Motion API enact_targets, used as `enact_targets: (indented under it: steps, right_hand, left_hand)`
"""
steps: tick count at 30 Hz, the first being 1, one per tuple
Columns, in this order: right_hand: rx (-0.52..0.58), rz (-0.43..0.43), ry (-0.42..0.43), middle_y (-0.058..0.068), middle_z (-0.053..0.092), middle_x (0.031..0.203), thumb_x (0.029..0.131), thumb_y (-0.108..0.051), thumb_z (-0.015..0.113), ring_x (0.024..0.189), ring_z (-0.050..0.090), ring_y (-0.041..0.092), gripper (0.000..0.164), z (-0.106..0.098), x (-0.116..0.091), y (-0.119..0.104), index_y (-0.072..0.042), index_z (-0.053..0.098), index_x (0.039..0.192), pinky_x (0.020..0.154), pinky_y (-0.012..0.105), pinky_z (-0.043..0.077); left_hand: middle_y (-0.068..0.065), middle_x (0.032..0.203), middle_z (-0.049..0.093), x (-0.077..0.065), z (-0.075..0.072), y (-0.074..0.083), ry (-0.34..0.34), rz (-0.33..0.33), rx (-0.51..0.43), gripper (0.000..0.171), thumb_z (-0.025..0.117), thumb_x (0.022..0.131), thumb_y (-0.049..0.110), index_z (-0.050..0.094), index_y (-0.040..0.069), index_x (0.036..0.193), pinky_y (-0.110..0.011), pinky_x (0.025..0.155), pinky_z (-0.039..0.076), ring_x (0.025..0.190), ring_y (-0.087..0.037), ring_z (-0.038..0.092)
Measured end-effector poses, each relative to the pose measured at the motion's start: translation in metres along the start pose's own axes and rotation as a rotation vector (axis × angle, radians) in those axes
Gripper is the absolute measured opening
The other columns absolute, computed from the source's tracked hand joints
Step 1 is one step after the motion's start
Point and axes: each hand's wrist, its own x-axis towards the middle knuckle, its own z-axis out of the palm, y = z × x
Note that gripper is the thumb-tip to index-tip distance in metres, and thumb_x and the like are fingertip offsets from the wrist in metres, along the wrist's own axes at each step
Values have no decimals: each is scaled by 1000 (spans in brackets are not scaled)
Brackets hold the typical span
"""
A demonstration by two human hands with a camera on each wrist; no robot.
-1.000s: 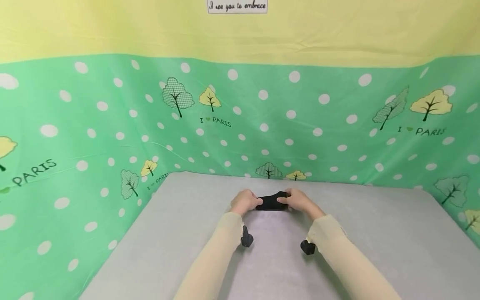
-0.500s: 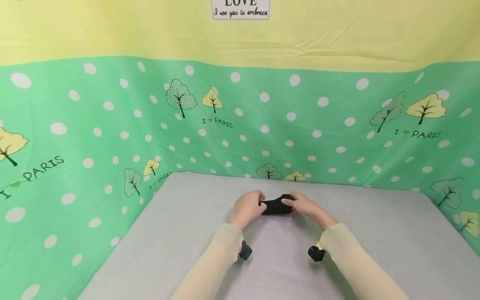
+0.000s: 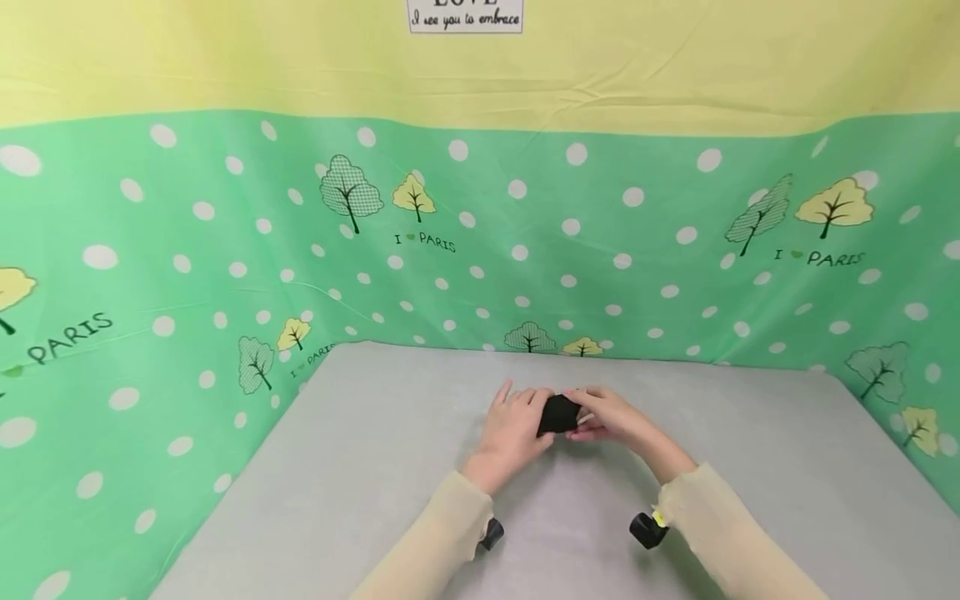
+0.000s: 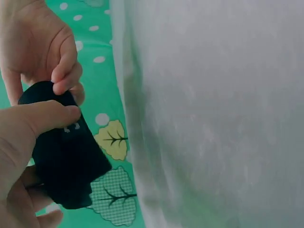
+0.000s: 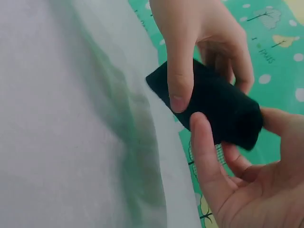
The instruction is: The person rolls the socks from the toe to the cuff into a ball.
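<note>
A black folded sock (image 3: 558,414) is held above the table between both hands. In the left wrist view, the sock (image 4: 61,156) has a small pale mark on its face. My left hand (image 3: 512,429) grips the sock's left part, its thumb across the near face and its fingers partly hidden behind. My right hand (image 3: 613,417) holds the other end with curled fingers. From the right wrist view, the sock (image 5: 213,102) appears as a compact bundle, with the left hand (image 5: 209,28) above it and the right hand (image 5: 256,190) below.
Under the arms lies a grey cloth-covered table (image 3: 375,433). Behind it and along the sides hangs a green and yellow printed curtain (image 3: 420,292). Black wrist devices (image 3: 648,529) protrude below the cream sleeves (image 3: 735,533).
The left hand has shifted further over the sock, so less of it shows. Both forearms have come slightly nearer, and the sock has moved a little right and looks shorter.
</note>
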Motion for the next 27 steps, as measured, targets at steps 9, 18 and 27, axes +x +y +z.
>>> enact_targets:
  steps: [9, 18, 27]
  right_hand:
    - [-95, -304, 56, 14, 62, 105, 95, -16, 66, 88, 69, 19, 39, 8, -12, 11, 10, 52, 119, 80, 36, 61]
    - [-201, -478, 158, 22, 62, 111, 91, -13, 72, 84, 65, 9, 29, 11, -17, 18, 4, 59, 111, 73, 28, 58]
    - [-112, -600, 34, -8, 65, 106, 99, -7, 56, 92, 63, 4, 27, 3, -18, 26, 11, 59, 119, 78, 26, 57]
  left_hand:
    - [-12, 103, 71, -3, 3, -7, -51, -236, -630, 57, 74, 83, 30, 50, 10, 130, -30, 70, 52, 81, -16, 64]
    - [-11, 121, 63, -6, 2, -8, -30, -196, -944, 43, 73, 87, 28, 60, 7, 123, -35, 93, 57, 113, -26, 63]
    - [-12, 120, 66, -8, 1, -13, -51, -167, -1083, 42, 70, 90, 22, 58, 10, 128, -34, 97, 55, 111, -24, 66]
